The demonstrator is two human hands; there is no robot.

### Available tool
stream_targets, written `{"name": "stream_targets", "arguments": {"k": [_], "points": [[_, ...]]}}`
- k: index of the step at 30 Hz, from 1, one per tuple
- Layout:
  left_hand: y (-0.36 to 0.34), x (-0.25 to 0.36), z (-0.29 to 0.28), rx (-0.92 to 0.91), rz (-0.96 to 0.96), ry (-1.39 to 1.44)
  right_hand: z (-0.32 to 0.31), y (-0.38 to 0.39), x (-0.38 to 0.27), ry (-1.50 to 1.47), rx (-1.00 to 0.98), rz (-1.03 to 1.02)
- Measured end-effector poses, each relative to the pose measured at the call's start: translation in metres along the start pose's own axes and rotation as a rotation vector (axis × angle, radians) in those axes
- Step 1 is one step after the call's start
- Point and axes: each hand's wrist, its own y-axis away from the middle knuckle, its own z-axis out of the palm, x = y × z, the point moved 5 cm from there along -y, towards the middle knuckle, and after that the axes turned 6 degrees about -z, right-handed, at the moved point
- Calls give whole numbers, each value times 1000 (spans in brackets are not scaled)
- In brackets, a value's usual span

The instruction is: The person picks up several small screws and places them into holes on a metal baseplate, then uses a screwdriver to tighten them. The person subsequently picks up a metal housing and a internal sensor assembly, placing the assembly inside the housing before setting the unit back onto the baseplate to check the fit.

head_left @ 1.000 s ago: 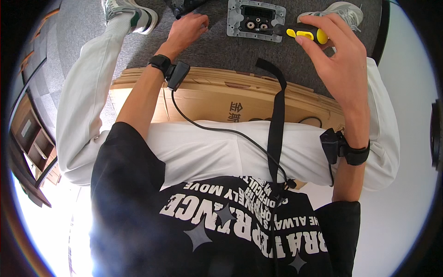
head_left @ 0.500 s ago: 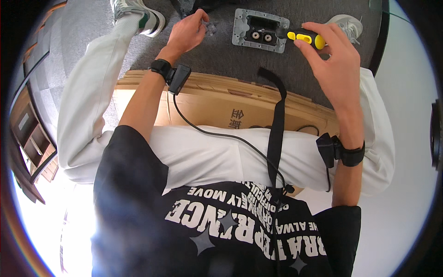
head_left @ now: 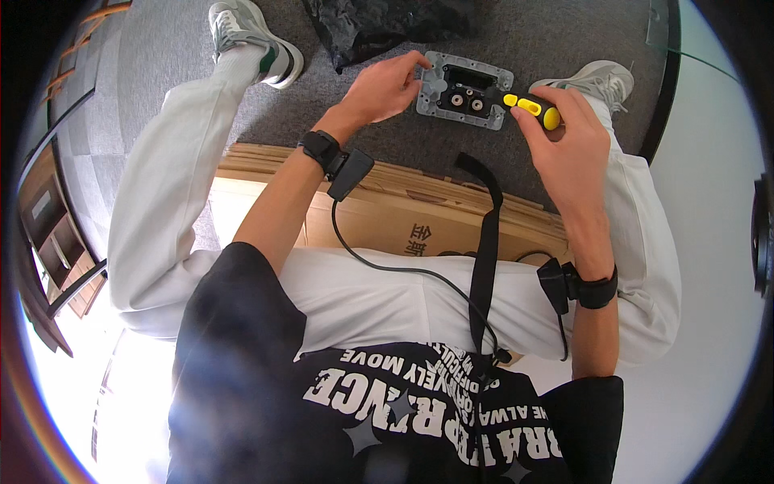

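A grey rectangular metal housing [head_left: 463, 123] lies on the carpet, with a black inner part and two round light sockets in it. At its left edge is my left hand [head_left: 385, 87]. Its fingers are curled together at the housing's upper left corner; what they pinch, if anything, is hidden. My right hand [head_left: 574, 141] is closed round a yellow-and-black screwdriver [head_left: 532, 108], its handle end toward my palm. The screwdriver points left at the housing's right edge; its tip is hard to make out against the dark inner part.
Crumpled black plastic [head_left: 363, 28] lies beyond the housing. Flattened cardboard [head_left: 363, 218] lies nearer, with a black strap [head_left: 488, 218] crossing it. My shoes [head_left: 242, 36] rest either side, and a white wall [head_left: 717, 242] stands at the right.
My left hand has moved right, from beside the black plastic to the housing's left edge. The screwdriver stays in my right hand by the housing. The whole view has shifted slightly.
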Motion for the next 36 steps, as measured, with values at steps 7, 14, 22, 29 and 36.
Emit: {"name": "stream_targets", "arguments": {"k": [7,14,22,29,36], "points": [[2,1,21,-59,-26,-18,1,1,4,-12,27,12],[0,-2,30,-75,-14,-42,3,4,13,121,53,-34],[-2,-5,30,-97,-94,57,34,-1,-8,233,-222,108],[-13,-1,25,-7,23,43,35,-31,8,123,-597,474],[3,18,32,57,208,-123,41,-41,27,-216,-722,806]]}}
